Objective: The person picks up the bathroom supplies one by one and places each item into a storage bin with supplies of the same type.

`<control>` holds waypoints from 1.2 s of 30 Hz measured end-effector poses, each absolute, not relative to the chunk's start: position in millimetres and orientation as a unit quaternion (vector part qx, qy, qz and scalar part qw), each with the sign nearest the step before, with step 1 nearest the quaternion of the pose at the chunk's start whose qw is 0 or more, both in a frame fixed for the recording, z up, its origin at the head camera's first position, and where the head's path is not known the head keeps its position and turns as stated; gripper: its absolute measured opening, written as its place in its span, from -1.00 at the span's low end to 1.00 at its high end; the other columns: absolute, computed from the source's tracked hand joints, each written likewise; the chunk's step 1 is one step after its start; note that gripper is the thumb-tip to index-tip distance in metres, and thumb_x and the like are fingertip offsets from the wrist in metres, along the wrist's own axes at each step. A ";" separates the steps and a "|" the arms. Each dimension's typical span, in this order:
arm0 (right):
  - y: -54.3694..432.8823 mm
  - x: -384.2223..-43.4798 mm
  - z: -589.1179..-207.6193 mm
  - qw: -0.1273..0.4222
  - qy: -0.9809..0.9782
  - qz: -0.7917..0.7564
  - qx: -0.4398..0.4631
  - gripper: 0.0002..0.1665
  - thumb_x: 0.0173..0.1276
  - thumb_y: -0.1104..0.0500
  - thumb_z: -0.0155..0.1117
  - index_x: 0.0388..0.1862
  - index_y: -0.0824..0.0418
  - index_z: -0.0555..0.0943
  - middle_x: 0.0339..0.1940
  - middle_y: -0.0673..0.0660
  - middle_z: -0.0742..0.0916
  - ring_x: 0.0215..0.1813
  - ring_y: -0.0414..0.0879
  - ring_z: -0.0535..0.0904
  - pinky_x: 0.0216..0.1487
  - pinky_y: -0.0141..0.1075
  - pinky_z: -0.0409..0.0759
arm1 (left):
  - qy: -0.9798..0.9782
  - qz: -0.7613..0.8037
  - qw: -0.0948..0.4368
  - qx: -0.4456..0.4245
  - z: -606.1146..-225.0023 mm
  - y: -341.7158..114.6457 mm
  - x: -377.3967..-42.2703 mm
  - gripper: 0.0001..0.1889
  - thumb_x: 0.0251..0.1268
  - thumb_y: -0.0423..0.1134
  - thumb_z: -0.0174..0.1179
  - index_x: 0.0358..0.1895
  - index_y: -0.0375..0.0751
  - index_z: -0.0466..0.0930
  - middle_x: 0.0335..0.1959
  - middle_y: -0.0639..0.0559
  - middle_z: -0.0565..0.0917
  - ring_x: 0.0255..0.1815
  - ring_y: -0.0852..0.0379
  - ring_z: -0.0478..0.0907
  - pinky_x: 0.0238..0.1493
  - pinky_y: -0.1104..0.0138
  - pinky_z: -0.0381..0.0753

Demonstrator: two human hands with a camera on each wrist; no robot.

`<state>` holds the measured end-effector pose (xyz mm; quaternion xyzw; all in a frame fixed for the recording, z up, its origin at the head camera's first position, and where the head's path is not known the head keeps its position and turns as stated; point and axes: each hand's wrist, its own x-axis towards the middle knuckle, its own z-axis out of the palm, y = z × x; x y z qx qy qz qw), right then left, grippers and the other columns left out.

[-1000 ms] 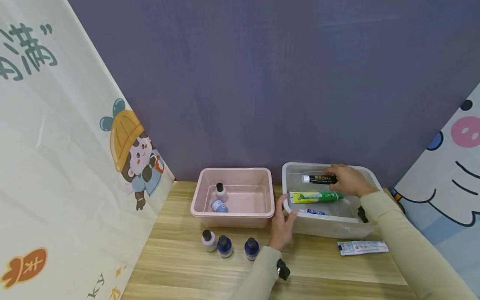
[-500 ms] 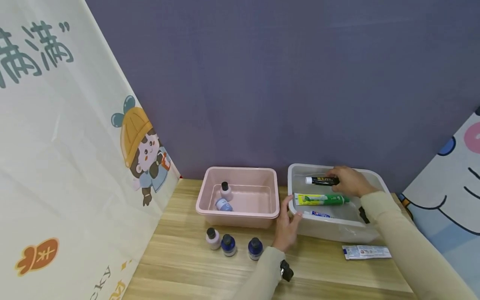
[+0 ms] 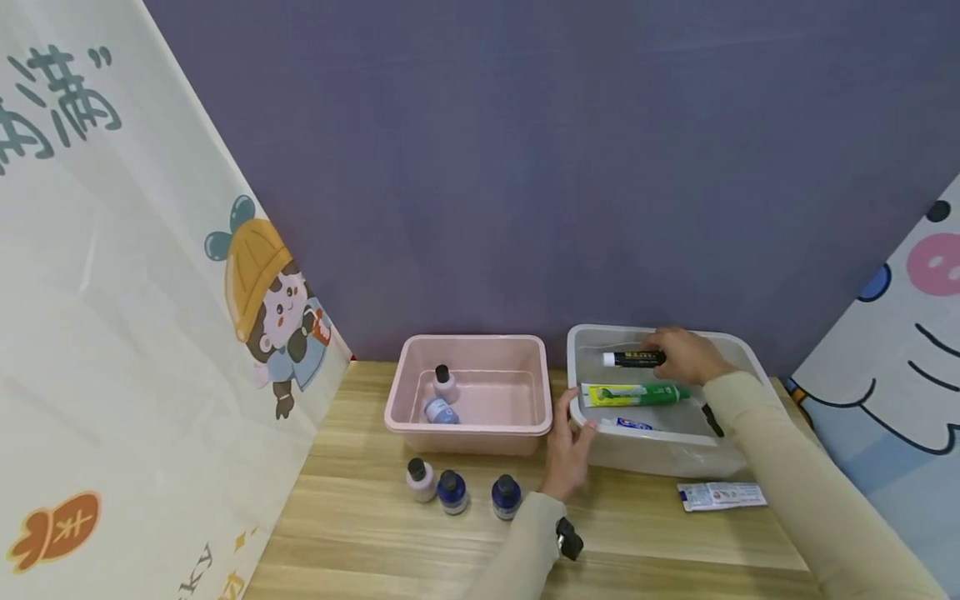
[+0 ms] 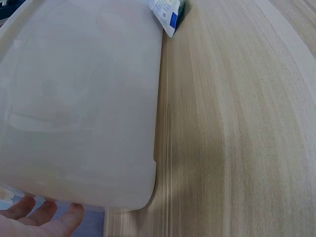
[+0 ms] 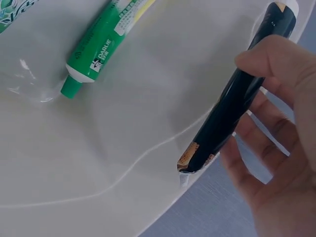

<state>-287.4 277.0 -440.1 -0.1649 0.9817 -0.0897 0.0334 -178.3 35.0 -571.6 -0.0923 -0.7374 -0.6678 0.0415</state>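
Observation:
A black toothpaste tube (image 3: pixel 637 359) with a white cap is pinched in my right hand (image 3: pixel 686 354), over the inside of a white plastic bin (image 3: pixel 645 454). In the right wrist view the thumb lies across the black tube (image 5: pixel 232 103), with the fingers behind it. Below it in the bin rests a green and yellow toothpaste tube (image 3: pixel 633 395), its green cap pointing right. A blue and white tube (image 3: pixel 632 424) is partly hidden by the front wall. My left hand (image 3: pixel 567 454) holds the bin's front left corner, fingers along the end wall and thumb on the front.
Left of the bin stands a pink bin (image 3: pixel 472 442) with a pale bottle (image 3: pixel 445 385) and a light blue bottle (image 3: pixel 440 411) inside. Before it stand a lilac bottle (image 3: pixel 421 481) and two dark blue bottles (image 3: pixel 452 493). Another toothpaste tube (image 3: pixel 722 496) lies on the wooden table (image 3: pixel 360 550).
The right hand and the black tube have shifted slightly left over the white bin. My left hand stays at the corner. The head view swung a little and came back.

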 end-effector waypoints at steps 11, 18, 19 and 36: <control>270.6 -290.3 -450.8 0.038 0.985 -0.062 -0.159 -0.49 0.10 0.23 0.55 0.09 0.20 0.72 0.13 0.26 0.75 0.20 0.26 0.61 0.27 0.23 0.50 | -0.732 -0.671 0.051 -0.103 -572.4 34.2 -179.1 -0.38 0.49 -0.08 0.11 0.55 0.22 0.17 0.50 0.14 0.42 0.38 0.09 0.45 0.40 -0.01 0.45; 272.3 -293.4 -460.7 0.044 0.984 -0.049 -0.167 -0.48 0.07 0.19 0.59 0.07 0.19 0.72 0.04 0.24 0.76 0.12 0.25 0.64 0.18 0.23 0.55 | -0.731 -0.672 0.050 -0.108 -573.0 33.9 -179.9 -0.37 0.48 -0.01 0.09 0.56 0.20 0.16 0.52 0.00 0.41 0.44 -0.10 0.43 0.41 -0.04 0.42; 272.9 -293.9 -462.3 0.045 0.984 -0.046 -0.168 -0.48 0.07 0.19 0.60 0.07 0.18 0.72 0.04 0.24 0.75 0.13 0.26 0.63 0.18 0.23 0.55 | -0.731 -0.672 0.049 -0.108 -572.7 33.9 -179.6 -0.37 0.48 0.00 0.09 0.56 0.20 0.16 0.52 -0.02 0.41 0.44 -0.08 0.43 0.41 -0.04 0.42; 280.3 -298.0 -478.6 0.071 0.985 -0.054 -0.150 -0.51 0.06 0.26 0.56 0.04 0.25 0.72 -0.03 0.23 0.78 0.07 0.22 0.66 0.15 0.21 0.57 | -0.739 -0.666 0.040 -0.097 -571.9 34.3 -178.8 -0.39 0.46 0.00 0.10 0.49 0.55 0.15 0.47 0.14 0.44 0.35 -0.02 0.48 0.26 0.24 0.47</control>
